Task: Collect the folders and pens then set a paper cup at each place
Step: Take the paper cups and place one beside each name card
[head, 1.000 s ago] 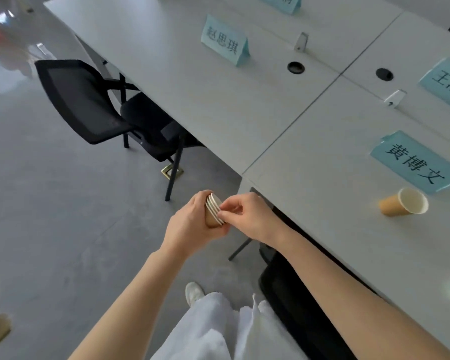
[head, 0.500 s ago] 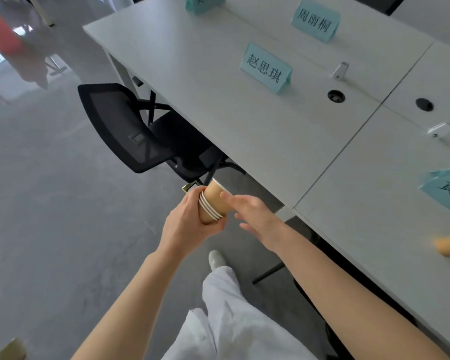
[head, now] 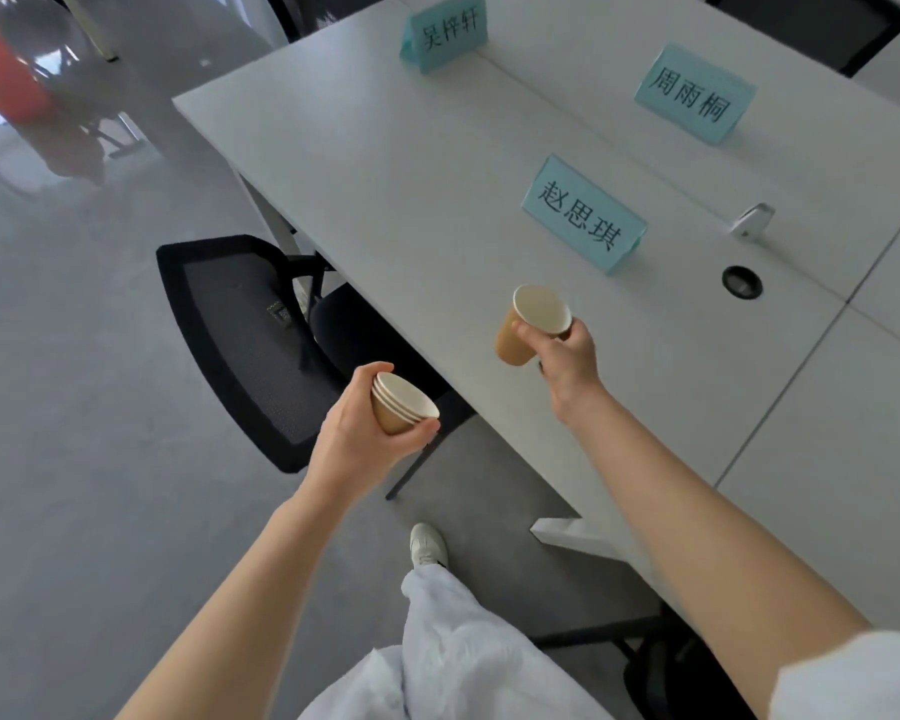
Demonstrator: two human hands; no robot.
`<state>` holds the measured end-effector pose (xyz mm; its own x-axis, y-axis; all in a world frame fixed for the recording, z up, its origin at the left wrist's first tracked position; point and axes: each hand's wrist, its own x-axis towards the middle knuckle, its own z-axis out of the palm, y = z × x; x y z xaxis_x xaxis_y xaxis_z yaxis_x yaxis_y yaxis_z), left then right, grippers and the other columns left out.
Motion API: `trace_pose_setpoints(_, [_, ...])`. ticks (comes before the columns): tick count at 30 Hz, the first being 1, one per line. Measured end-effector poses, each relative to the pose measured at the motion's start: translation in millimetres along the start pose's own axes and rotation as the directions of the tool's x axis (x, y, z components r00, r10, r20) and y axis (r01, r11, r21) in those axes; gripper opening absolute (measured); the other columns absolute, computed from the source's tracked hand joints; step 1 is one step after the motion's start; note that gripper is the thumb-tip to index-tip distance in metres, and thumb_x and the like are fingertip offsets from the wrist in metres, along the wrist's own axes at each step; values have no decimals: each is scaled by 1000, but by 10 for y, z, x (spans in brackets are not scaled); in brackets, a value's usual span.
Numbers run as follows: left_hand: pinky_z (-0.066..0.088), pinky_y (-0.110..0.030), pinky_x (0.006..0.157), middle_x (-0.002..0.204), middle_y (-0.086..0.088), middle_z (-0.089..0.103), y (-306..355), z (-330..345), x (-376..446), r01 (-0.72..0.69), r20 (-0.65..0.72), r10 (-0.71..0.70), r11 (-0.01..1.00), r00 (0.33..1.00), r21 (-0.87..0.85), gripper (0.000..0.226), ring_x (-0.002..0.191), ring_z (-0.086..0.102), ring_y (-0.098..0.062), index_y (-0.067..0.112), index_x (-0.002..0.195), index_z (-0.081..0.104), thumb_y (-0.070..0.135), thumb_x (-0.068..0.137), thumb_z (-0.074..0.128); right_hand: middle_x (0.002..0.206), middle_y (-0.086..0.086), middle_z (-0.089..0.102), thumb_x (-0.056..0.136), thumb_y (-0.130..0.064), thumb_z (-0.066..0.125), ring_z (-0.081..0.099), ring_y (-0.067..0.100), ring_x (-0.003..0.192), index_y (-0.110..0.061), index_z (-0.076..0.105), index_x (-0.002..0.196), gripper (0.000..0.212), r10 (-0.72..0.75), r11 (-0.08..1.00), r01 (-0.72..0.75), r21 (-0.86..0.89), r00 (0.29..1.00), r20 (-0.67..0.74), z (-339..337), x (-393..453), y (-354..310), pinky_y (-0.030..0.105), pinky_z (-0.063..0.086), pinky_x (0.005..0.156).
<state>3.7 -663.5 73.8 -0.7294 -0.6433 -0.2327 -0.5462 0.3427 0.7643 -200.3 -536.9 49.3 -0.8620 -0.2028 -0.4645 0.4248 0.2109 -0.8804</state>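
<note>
My right hand (head: 562,358) grips a single brown paper cup (head: 528,324), tilted with its white mouth toward me, just above the white table (head: 396,163) in front of the nearest teal name card (head: 583,213). My left hand (head: 357,433) holds a short stack of nested brown cups (head: 401,405) off the table's edge, over the black chair (head: 245,330). No folders or pens are in view.
Two more teal name cards (head: 445,31) (head: 694,93) stand farther back on the table. A cable hole (head: 742,282) and a small white clip (head: 752,219) lie to the right. The black mesh chair is tucked under the table edge. Grey floor lies to the left.
My right hand has pulled one cup off the stack and carried it right, over the table by the name card. The view has shifted left along the table.
</note>
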Motion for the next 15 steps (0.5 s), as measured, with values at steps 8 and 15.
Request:
trace_pose_setpoints(8, [55, -25, 71, 98, 17, 60, 10, -194, 682, 106, -11, -106, 994, 994, -2, 60, 89, 60, -1, 35, 118, 48, 46, 68, 80, 122, 7, 57, 73, -14, 81, 56, 17, 101, -6, 43, 127, 67, -109, 968, 61, -245, 976, -189, 264, 1120, 13, 22, 41, 84])
trace_pose_setpoints(15, [54, -20, 64, 93, 17, 61, -19, -250, 1024, 73, 16, -73, 997, 997, -8, 54, 82, 62, 1, 39, 116, 45, 41, 72, 77, 130, 12, 56, 73, -18, 81, 58, 26, 115, -6, 38, 132, 75, -58, 947, -15, -321, 974, -217, 298, 1521, 275, 30, 45, 97])
